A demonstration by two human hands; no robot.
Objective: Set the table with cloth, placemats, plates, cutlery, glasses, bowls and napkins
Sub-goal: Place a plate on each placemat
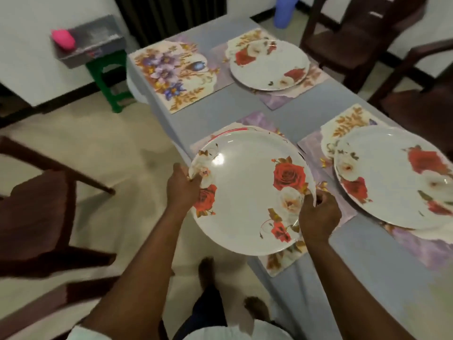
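Both hands grasp one rose-patterned plate (247, 190) by opposite rims: left hand (182, 186) pinching the left edge, right hand (318, 217) curled round the right edge. Plate is round, so no long axis; its face points up and toward the camera, left side tilted over the table edge. It sits over the near-left placemat (282, 261) on the blue-grey cloth (367, 266). Two more plates lie flat: near-right plate (392, 177) and far plate (269, 65). Far-left placemat (171, 74) is bare.
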